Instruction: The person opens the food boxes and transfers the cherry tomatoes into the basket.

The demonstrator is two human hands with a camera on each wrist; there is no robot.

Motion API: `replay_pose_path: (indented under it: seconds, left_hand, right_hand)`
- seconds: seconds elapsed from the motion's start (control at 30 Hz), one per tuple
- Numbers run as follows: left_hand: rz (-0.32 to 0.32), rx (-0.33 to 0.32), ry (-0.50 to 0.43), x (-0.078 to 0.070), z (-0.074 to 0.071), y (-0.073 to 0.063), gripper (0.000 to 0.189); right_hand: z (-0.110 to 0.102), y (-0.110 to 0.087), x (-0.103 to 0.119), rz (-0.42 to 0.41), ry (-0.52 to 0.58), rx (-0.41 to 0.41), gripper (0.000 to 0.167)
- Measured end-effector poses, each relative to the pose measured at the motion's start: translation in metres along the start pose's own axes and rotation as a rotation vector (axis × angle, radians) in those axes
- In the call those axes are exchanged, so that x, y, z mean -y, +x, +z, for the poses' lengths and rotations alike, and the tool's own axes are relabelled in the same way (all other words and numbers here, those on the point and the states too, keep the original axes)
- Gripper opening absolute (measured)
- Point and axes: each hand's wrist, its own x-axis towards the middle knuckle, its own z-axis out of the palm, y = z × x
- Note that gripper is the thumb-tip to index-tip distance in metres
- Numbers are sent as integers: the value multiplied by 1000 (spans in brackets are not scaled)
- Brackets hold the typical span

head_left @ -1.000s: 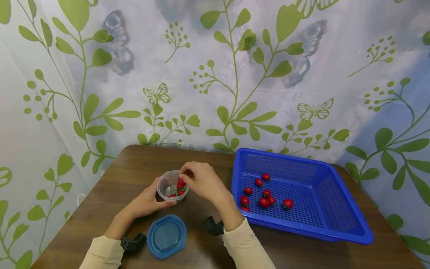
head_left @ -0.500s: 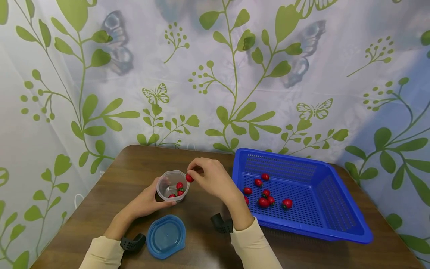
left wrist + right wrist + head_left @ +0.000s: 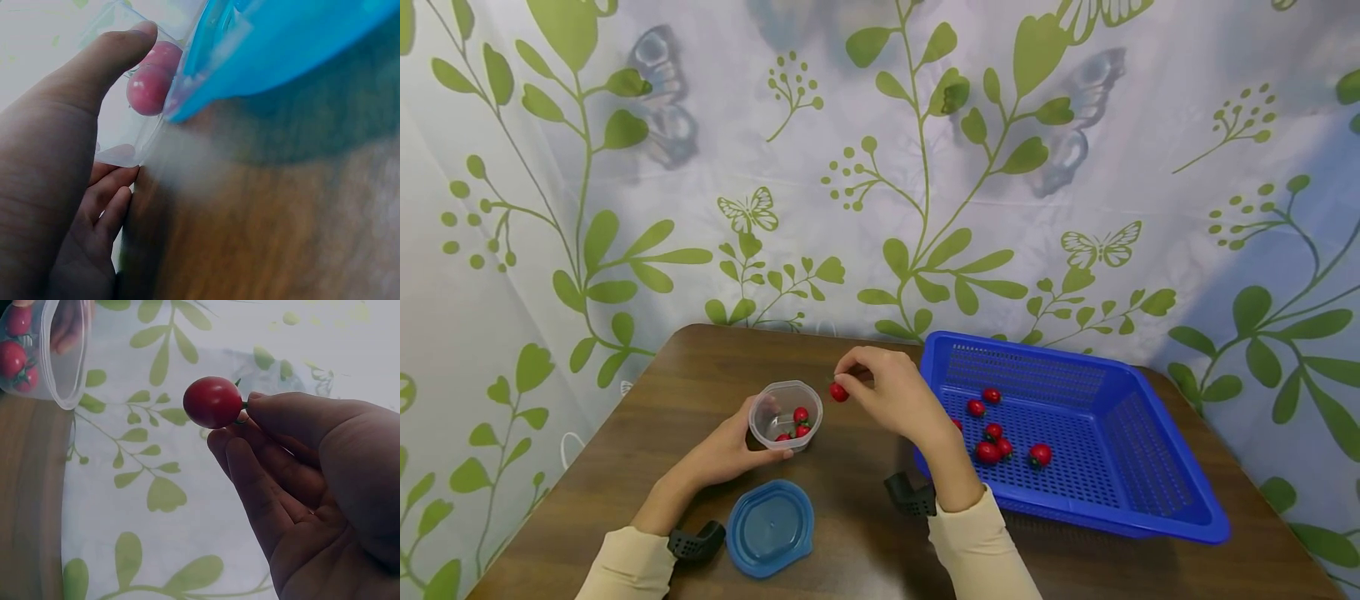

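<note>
By its green stem, a small red cherry tomato (image 3: 212, 403) is pinched between the thumb and fingers of my right hand (image 3: 891, 396). That hand is in the air between the clear plastic tub and the blue basket. My left hand (image 3: 730, 446) grips the side of the clear tub (image 3: 775, 427), thumb at the near side and fingers behind it. Several cherry tomatoes (image 3: 801, 414) lie inside the tub; the left wrist view shows two of them (image 3: 150, 89) through its wall. Just in front of the tub lies a blue lid (image 3: 770, 529) on the table.
A large blue mesh basket (image 3: 1180, 492) stands on the right of the wooden table (image 3: 715, 358), with several cherry tomatoes (image 3: 988, 452) on its floor. My right forearm covers its left edge. Behind the table hangs a leaf-patterned curtain (image 3: 820, 125).
My right hand has lifted a cherry tomato up out of the tub and moved right with it, away from the rim. The left hand and tub have stayed in place.
</note>
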Motion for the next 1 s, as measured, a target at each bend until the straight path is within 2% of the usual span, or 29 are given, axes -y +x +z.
replay_pose_path:
  seconds: [0.73,1.0]
  left_hand:
    - [0,0,-2,-1,0,0,86]
    - [11,-6,6,-3,-2,-1,83]
  right_hand:
    - [-26,-11,-17,50,-2,-51,5]
    - [-35,-15,-23,97,-16,-64,8]
